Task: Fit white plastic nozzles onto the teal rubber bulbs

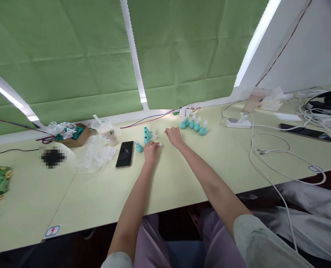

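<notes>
My left hand is closed with its fingertips pinched on a small white nozzle tip. Beside it stands a teal rubber bulb with a pale tip. Several open-necked teal bulbs stand in a line just beyond that hand, and loose whitish tips lie next to them. My right hand hovers low over the table, fingers curled together; what they hold, if anything, is too small to make out. To its right, several teal bulbs with white nozzles are grouped upright.
Left of my hands lie a black phone, a crumpled clear plastic bag, a drink cup and a cardboard box. On the right are a white power strip, looping white cables and a dark tablet. A person sits at right.
</notes>
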Motion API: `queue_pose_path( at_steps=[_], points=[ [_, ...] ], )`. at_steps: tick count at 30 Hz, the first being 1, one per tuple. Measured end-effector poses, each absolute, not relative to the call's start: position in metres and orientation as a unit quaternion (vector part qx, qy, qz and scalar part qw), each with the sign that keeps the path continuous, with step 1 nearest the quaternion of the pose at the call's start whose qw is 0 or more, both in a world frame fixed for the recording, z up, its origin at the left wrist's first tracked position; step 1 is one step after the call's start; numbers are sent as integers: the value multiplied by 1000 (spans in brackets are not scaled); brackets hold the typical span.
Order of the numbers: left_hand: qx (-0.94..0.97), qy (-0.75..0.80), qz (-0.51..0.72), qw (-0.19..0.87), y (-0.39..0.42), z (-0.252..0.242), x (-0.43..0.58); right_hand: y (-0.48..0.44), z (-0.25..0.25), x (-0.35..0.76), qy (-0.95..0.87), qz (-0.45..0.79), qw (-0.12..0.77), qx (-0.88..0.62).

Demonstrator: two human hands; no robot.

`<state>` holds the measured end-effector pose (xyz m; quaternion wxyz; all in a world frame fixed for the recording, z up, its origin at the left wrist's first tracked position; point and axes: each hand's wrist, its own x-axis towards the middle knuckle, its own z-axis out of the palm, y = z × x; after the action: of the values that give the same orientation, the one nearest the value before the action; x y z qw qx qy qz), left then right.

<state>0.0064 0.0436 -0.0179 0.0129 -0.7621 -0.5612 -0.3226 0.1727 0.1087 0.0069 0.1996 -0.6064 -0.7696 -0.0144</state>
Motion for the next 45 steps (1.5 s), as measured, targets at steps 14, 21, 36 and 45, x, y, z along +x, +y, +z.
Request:
queue_pose_path(
  at_steps=[14,21,36,45],
  points=[
    [-754,-568,-331,-12,41,-18,8,129,3,165,-795,-52,173,-580],
    [-753,-567,-335,-16,40,-17,8,132,-5,169,-794,-65,187,-575],
    [-756,-566,-329,-19,41,-18,8,135,-7,165,-812,-104,192,-542],
    [-755,-570,-323,-27,40,-17,8,139,-14,162,-803,-89,200,-555]
  ],
)
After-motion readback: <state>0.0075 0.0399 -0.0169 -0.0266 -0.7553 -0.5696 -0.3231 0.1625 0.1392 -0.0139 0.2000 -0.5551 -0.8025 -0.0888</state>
